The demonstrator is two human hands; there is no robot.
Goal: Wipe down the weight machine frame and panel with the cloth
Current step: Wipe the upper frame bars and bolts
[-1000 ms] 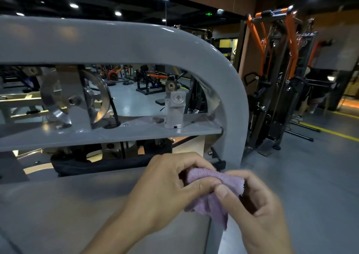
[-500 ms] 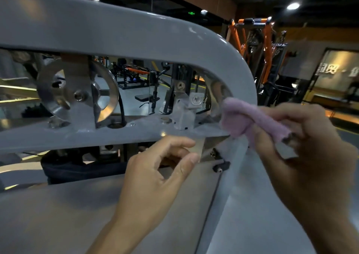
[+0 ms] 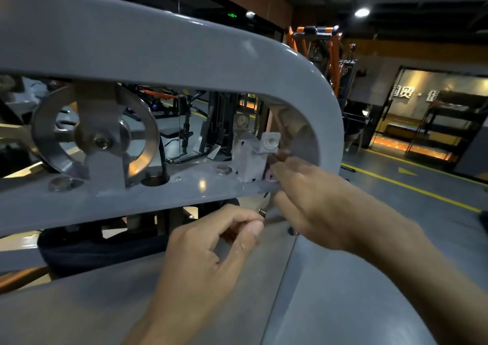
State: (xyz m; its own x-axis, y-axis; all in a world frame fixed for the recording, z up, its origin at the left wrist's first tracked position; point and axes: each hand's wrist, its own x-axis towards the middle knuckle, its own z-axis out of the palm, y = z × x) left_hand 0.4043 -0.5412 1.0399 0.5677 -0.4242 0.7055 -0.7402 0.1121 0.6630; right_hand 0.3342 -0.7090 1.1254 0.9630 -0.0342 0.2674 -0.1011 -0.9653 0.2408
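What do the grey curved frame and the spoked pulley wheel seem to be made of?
Grey curved frame: probably painted or powder-coated steel tube, judging by its even grey semi-gloss coat with soft light reflections.
Spoked pulley wheel: bare polished metal, likely aluminium or steel, given the bright mirror-like glints.

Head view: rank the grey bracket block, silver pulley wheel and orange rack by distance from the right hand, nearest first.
From the right hand, which reaches into the frame's corner:
1. Grey bracket block: on the crossbar, right beside the fingers on their left.
2. Silver pulley wheel: further left along the same crossbar.
3. Orange rack: across the gym floor, behind the frame's curved corner.
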